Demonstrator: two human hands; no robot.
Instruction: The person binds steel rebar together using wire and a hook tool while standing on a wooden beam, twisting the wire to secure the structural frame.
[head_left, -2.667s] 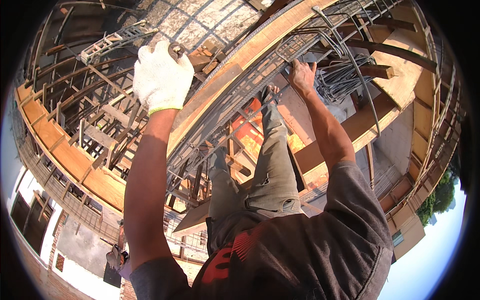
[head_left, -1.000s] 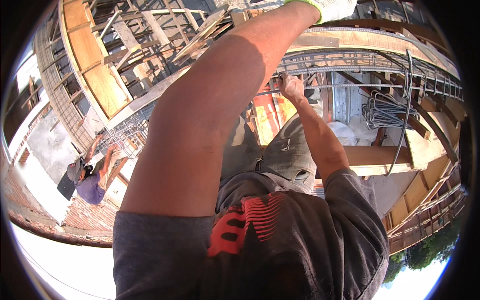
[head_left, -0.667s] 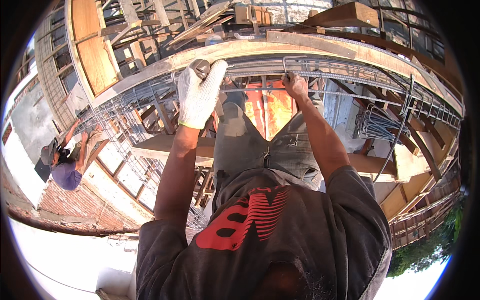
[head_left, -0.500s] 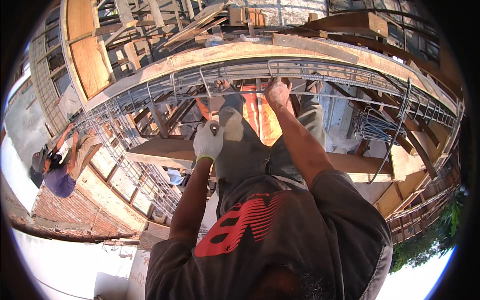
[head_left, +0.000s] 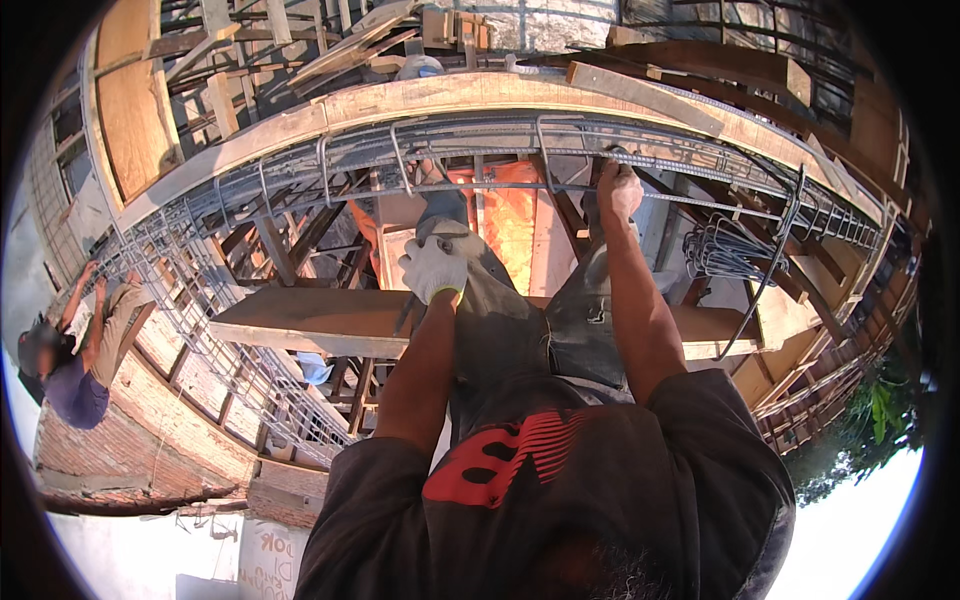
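My left hand [head_left: 434, 268], in a white work glove, is closed in front of my left knee. A dark, narrow thing [head_left: 405, 315] shows beneath it, perhaps a tool handle; its kind cannot be made out. My bare right hand [head_left: 620, 192] is closed at a lower reinforcing bar [head_left: 690, 201] of the long steel cage [head_left: 470, 150], beside my right foot. The fingertips are partly hidden. Square stirrups [head_left: 545, 150] stand along the cage, with the nearest one to the left of my right hand.
A curved timber formwork board [head_left: 430, 97] runs behind the cage. Bent stirrups [head_left: 735, 250] hang in a bundle at right. A plank [head_left: 310, 315] crosses beneath my legs; orange sheeting [head_left: 508, 225] lies below. Another person [head_left: 75, 370] crouches at far left by another cage [head_left: 200, 290].
My right hand has shifted right along the cage, from beside a stirrup to near my right foot. My gloved left hand has turned and moved slightly right. The view has shifted too.
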